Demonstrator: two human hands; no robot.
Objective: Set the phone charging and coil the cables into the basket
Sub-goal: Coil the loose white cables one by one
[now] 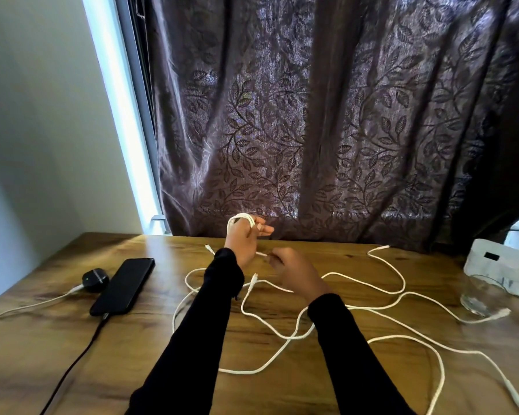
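Loose cables (pixel 336 307) sprawl right of the phone (pixel 123 286) while left hand (pixel 243 241) wears the coil as former, right hand (pixel 294 271) pinching its tail.

Phone (pixel 123 286) on table (pixel 57 348) left; loose cables (pixel 372 310) centre-right; glass (pixel 481 296) far right

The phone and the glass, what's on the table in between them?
In the head view, loose white cables sprawl across the table between the phone and the glass, with both forearms reaching over them.
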